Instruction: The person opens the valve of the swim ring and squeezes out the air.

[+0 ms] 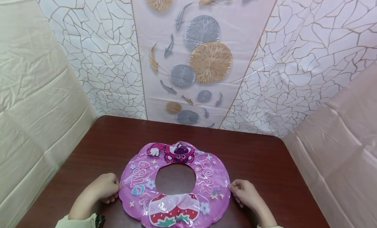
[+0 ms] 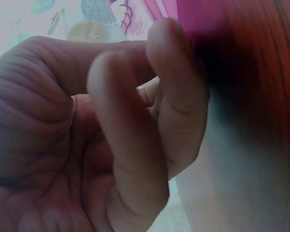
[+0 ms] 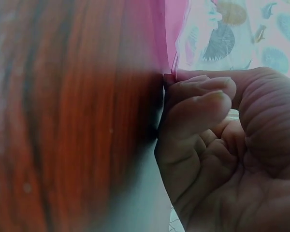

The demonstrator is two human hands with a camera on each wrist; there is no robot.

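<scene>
A pink inflatable swim ring (image 1: 219,175) with a scalloped edge lies on the dark table, looking soft and wrinkled. It carries a bear print at the far side, strawberries at the near side and lettering on both flanks. At its left edge my left hand (image 1: 106,186) pinches the rim between thumb and fingers. Opposite, my right hand (image 1: 245,192) pinches the right edge the same way. In the right wrist view the thumb and index fingertip meet on the pink rim (image 3: 173,38). The left wrist view shows curled fingers (image 2: 130,130) beside the pink vinyl.
The reddish-brown wooden table (image 1: 253,156) has rounded far corners. Behind it hangs a patterned cloth (image 1: 115,58) with fish and round leaf prints. Pale padded cloth panels (image 1: 32,123) stand along both sides. A dark band (image 1: 100,220) circles the left wrist.
</scene>
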